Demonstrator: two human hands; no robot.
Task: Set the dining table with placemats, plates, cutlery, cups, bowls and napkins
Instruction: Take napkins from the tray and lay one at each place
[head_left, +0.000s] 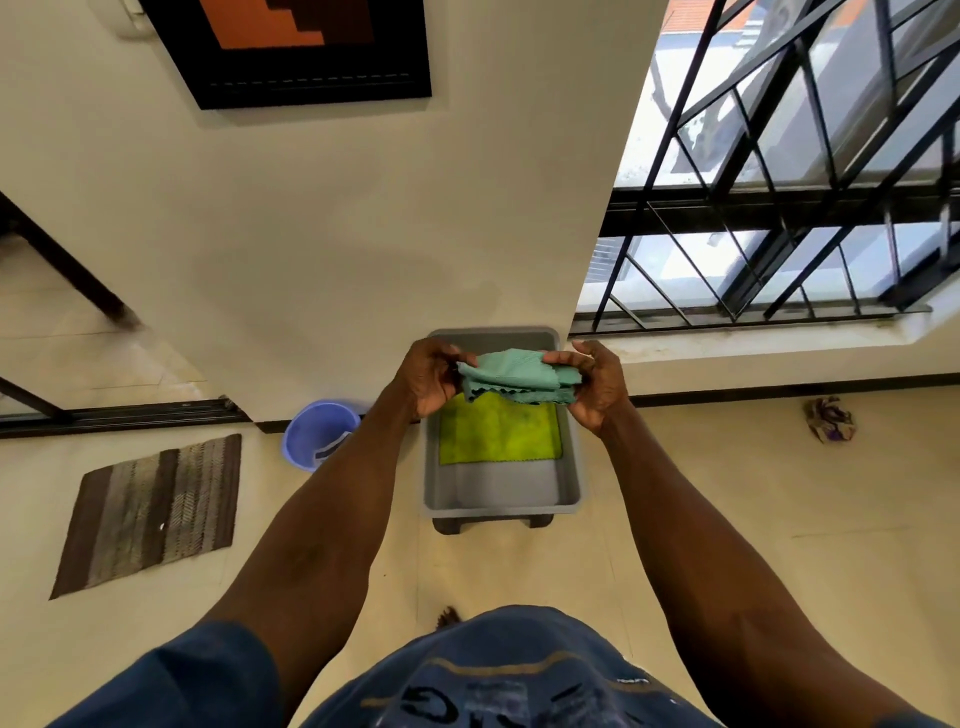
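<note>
I hold a folded green cloth napkin (511, 375) in the air between both hands. My left hand (432, 375) pinches its left end and my right hand (595, 382) grips its right end. Directly below it stands a grey plastic tub (571, 467) on the floor by the wall. A yellow-green cloth (500, 431) lies flat inside the tub, partly hidden by the napkin and my hands.
A blue bucket (318, 434) stands left of the tub against the wall. A striped brown floor mat (153, 512) lies further left. A crumpled patterned cloth (828, 418) is on the floor at right, below a barred window (779, 208).
</note>
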